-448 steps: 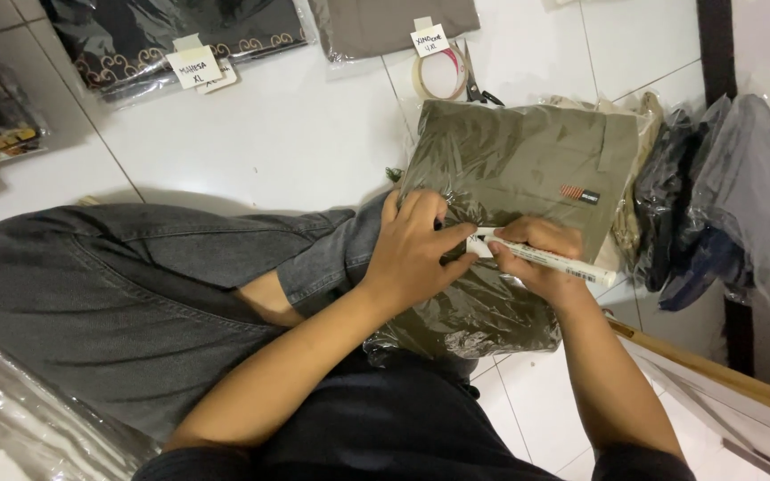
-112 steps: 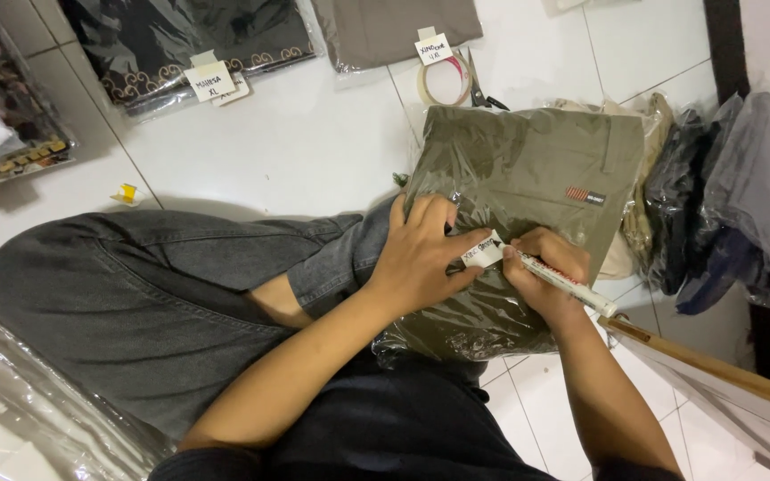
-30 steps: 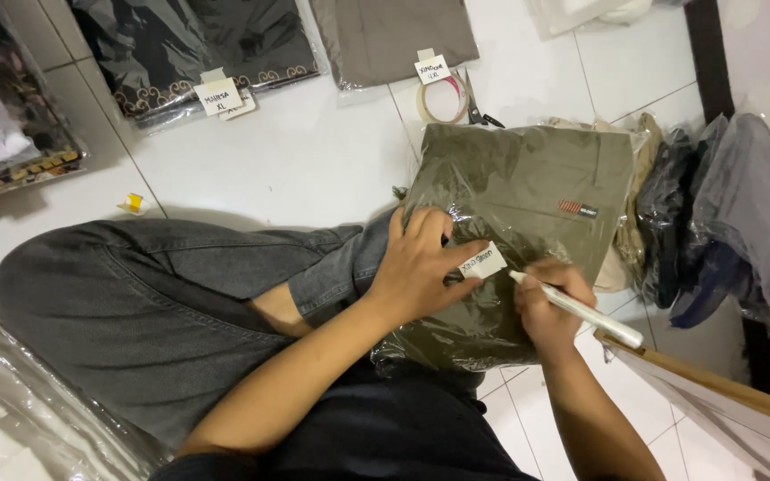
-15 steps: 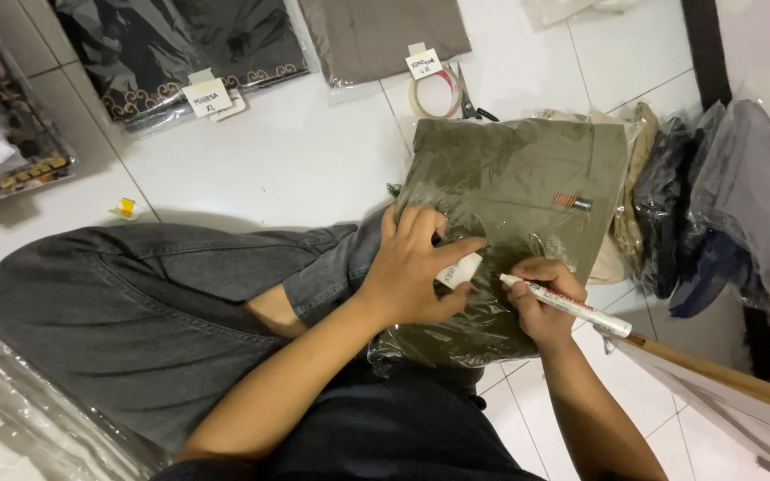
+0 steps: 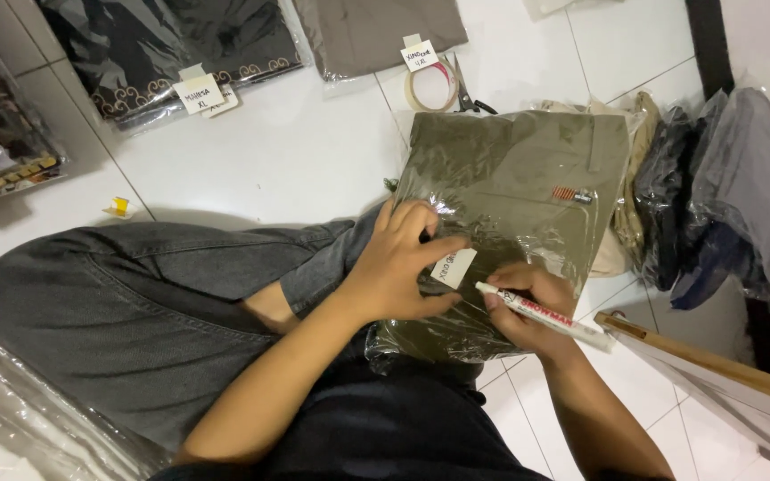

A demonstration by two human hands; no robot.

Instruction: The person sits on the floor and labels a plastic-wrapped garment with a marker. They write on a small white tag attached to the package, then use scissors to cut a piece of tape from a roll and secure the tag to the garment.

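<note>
An olive-green folded garment in a clear plastic bag (image 5: 510, 196) lies on the white tiled floor in front of my lap. My left hand (image 5: 403, 263) presses flat on its near left part, thumb and fingers framing a small white label (image 5: 454, 265) stuck to the plastic. My right hand (image 5: 528, 307) holds a white marker (image 5: 541, 313) with its tip just right of the label. My legs in grey jeans (image 5: 135, 303) fold out to the left.
A tape roll (image 5: 430, 89) and scissors (image 5: 467, 93) lie beyond the bag. Bagged dark garments with white labels (image 5: 171, 44) and a brown one (image 5: 376, 31) line the far side. More bagged clothes (image 5: 715, 196) stack at right; a wooden-edged board (image 5: 715, 365) sits near right.
My right hand brought the marker tip back toward the label after pulling away. The left hand has stayed on the bag, holding the label.
</note>
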